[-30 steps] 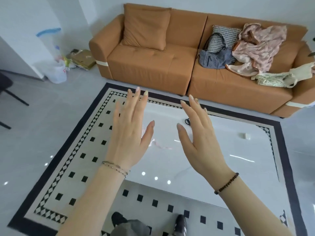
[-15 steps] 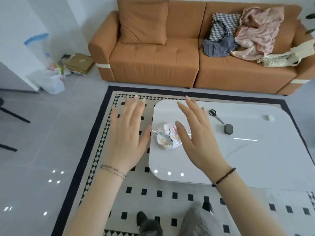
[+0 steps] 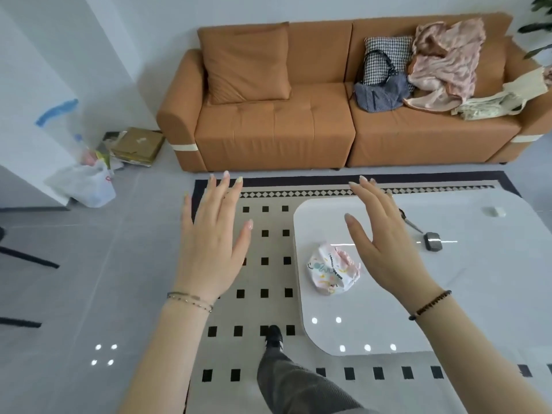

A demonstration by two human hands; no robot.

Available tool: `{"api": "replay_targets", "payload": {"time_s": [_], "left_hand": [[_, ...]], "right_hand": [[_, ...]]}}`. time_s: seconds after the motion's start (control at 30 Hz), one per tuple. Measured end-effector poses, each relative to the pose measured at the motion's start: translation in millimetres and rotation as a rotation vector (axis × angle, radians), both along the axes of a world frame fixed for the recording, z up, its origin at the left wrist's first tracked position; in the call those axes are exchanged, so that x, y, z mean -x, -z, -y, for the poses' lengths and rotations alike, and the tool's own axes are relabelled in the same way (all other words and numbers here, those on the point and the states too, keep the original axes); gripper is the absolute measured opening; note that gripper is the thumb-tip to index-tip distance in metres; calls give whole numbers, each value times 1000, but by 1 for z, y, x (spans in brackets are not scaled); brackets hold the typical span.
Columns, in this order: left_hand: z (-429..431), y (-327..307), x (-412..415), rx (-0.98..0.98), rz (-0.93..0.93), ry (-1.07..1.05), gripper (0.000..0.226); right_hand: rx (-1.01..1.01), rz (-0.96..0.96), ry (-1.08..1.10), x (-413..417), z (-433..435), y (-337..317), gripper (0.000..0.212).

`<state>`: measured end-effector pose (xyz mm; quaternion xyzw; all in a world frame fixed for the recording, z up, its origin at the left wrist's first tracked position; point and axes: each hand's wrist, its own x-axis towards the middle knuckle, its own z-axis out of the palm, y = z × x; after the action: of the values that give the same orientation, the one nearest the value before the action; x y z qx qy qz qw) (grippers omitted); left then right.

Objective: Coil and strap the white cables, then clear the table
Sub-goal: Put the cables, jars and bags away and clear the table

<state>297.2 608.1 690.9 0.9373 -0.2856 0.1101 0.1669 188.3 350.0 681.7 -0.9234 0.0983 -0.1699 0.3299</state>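
Observation:
A glossy white table [image 3: 418, 309] stands on a patterned rug. On its left part lies a crumpled white pouch with coloured print [image 3: 331, 268]. Further right lie scissors [image 3: 410, 222], a small dark grey block [image 3: 433, 241] and a small white object [image 3: 495, 211]. No white cable shows. My left hand [image 3: 210, 243] hovers over the rug left of the table, fingers straight and spread, holding nothing. My right hand [image 3: 385, 243] is raised over the table just right of the pouch, fingers straight, holding nothing.
An orange sofa [image 3: 268, 127] lines the far wall, with a grey handbag [image 3: 382, 91], pink cloth [image 3: 445, 61] and a pale tote on it. A plastic bag [image 3: 83, 183] and cardboard lie at the left. My leg and shoe [image 3: 273, 336] are beside the table's near-left corner.
The view has swung left and pulled back: the table now sits to the right, and the pouch, scissors and block have come into sight. Both hands stay raised and empty.

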Motion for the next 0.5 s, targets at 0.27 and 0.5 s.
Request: {"api": "replay_targets", "payload": {"time_s": [0.27, 0.5], "left_hand": [[-13, 0, -135, -35, -46, 27, 57], [-6, 10, -252, 64, -134, 65, 59]], "right_hand": [[-91, -30, 23, -145, -35, 17, 48], [-26, -77, -32, -274, -35, -5, 51]]}}
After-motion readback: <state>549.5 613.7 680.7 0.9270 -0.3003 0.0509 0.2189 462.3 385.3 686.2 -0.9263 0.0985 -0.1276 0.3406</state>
